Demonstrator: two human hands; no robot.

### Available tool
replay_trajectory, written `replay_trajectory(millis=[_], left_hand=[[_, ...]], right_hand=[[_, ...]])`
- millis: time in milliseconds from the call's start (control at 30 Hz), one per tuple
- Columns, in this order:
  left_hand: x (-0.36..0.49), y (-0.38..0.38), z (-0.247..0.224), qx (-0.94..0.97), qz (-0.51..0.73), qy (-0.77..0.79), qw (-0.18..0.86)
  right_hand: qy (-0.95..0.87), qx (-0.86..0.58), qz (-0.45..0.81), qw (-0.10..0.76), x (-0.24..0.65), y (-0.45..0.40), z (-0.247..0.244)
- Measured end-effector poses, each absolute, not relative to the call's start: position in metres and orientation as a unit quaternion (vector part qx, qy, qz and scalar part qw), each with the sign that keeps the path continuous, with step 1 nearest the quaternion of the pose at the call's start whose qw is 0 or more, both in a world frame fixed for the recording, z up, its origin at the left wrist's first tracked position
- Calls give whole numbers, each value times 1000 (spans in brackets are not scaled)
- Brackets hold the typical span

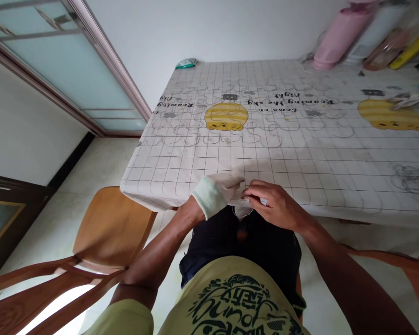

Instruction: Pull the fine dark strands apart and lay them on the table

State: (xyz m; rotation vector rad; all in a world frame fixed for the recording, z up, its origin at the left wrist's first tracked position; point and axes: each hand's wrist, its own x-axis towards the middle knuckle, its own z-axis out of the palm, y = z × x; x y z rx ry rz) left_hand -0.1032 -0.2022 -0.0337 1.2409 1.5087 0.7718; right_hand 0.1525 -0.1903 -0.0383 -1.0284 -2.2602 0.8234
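Note:
A pale knitted glove with a mint cuff covers my left hand (220, 190), whose fingers are bent together at the table's front edge. Just to its right is my bare right hand (270, 201), thumb and index finger pinched close to the gloved fingertips. A thin wire-like loop (242, 216) hangs below and between both hands, over my dark trousers. What exactly the fingertips hold is too small to make out. Beneath the hands lies the edge of the checked tablecloth (181, 163).
Wooden chairs stand at the left (108, 228) and right (415, 274). A pink flask (338, 39), bottles and a yellow object (412, 49) crowd the back right of the table. A green-and-white packet (186, 63) lies at the back left corner. Loose thread-like squiggles cover the cloth.

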Motion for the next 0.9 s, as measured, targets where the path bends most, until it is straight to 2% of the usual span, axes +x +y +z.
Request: replay_trajectory(millis=[167, 367, 500, 700, 900], left_hand=[[-77, -186, -18, 519, 347, 599, 502], [-46, -176, -26, 445, 386, 588, 554], [-43, -183, -36, 383, 428, 593, 565], [-43, -185, -25, 397, 407, 612, 549], [-47, -186, -21, 424, 367, 607, 563]], right_hand=[[-845, -366, 305, 243, 156, -182, -35], [-782, -423, 317, 331, 144, -183, -43], [-749, -461, 332, 342, 139, -187, -47], [-766, -433, 222, 421, 143, -181, -42], [-829, -342, 144, 419, 150, -172, -44]])
